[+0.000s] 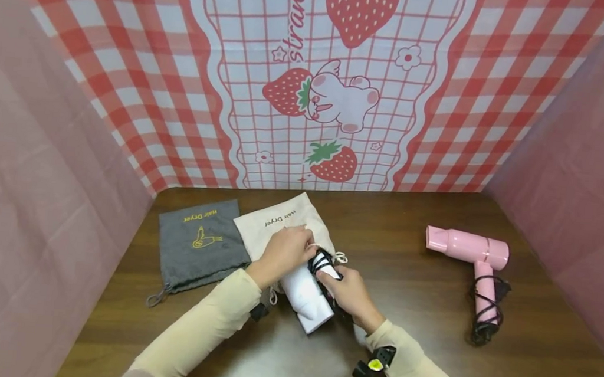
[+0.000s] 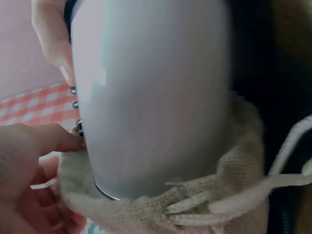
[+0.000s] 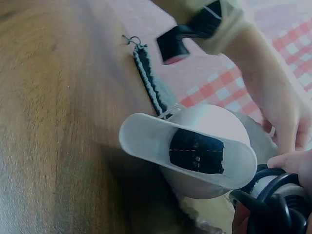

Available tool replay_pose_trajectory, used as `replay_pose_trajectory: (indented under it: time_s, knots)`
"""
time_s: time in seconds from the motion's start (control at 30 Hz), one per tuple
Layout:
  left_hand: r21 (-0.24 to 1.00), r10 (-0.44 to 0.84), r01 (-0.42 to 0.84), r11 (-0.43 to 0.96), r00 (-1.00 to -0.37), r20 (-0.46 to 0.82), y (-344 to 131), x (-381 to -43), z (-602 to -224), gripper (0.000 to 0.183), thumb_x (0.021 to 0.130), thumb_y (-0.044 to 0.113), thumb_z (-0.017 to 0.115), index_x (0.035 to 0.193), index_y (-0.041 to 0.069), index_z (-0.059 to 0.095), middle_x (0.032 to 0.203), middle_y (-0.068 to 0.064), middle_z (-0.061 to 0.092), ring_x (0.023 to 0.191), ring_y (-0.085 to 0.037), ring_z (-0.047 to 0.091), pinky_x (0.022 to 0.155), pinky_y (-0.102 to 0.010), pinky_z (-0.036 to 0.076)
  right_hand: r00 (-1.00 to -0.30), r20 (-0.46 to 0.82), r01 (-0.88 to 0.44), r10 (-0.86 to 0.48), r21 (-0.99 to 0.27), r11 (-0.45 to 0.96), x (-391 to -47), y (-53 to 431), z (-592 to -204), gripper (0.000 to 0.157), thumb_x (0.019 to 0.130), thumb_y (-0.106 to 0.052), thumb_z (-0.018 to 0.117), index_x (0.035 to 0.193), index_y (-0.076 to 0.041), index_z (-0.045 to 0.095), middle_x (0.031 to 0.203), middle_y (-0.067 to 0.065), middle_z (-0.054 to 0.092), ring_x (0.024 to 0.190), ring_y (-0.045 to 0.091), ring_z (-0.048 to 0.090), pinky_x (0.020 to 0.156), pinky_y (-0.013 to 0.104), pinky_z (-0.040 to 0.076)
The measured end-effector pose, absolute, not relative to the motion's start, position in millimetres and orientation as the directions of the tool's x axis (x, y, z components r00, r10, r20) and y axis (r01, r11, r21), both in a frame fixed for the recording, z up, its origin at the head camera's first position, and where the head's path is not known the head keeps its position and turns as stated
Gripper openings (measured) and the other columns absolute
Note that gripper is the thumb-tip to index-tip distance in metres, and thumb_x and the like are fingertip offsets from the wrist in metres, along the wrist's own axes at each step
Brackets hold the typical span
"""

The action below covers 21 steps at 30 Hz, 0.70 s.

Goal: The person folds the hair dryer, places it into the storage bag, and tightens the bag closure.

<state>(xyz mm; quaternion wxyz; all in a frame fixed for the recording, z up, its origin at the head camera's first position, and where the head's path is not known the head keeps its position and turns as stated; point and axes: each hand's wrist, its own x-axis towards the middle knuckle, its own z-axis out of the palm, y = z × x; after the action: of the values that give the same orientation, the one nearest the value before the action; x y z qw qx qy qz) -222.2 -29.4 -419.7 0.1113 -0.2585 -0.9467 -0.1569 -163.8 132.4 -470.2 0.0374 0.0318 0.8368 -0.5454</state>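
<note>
A white hair dryer (image 1: 305, 298) lies with its far end inside a cream drawstring bag (image 1: 256, 223); its flat nozzle (image 3: 146, 139) points out toward me. Black cord (image 3: 275, 214) is wound around its handle (image 1: 331, 271), folded alongside the body. My left hand (image 1: 287, 251) pinches the bag's mouth beside the handle, as the left wrist view shows at the bag's rim (image 2: 73, 170). The right hand (image 1: 348, 293) grips the corded handle. Most of the right fingers are hidden behind the handle and cord.
A grey drawstring bag (image 1: 179, 256) with yellow hair dryer print lies flat to the left. On the right of the wooden table (image 1: 384, 230) rests a pink hair dryer (image 1: 468, 247), its cord wrapped around the handle. Checked cloth (image 1: 145, 81) hangs behind the table.
</note>
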Motion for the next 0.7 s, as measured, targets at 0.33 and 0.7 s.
replay_pose_trajectory:
  time_s: [0.33, 0.7]
  knots:
    - [0.387, 0.443, 0.521, 0.761, -0.853, 0.277, -38, -209, -428, 0.010, 0.084, 0.022, 0.071, 0.080, 0.014, 0.066, 0.073, 0.003, 0.064, 0.067, -0.012, 0.057, 0.062, -0.025, 0.045, -0.978, -0.205, 0.206, 0.035, -0.932, 0.297, -168, 133, -474, 0.025, 0.090, -0.023, 0.065, 0.088, 0.002, 0.066, 0.057, -0.001, 0.052, 0.049, 0.009, 0.048, 0.045, 0.022, 0.038]
    - [0.373, 0.381, 0.481, 0.793, -0.871, 0.311, -46, -204, -436, 0.013, 0.082, 0.025, 0.076, 0.077, 0.016, 0.067, 0.072, 0.004, 0.060, 0.068, -0.012, 0.054, 0.062, -0.025, 0.042, -0.961, -0.277, 0.268, 0.001, -0.927, 0.261, -171, 138, -479, 0.031, 0.092, -0.026, 0.065, 0.099, 0.004, 0.065, 0.061, 0.001, 0.054, 0.051, 0.009, 0.051, 0.046, 0.022, 0.042]
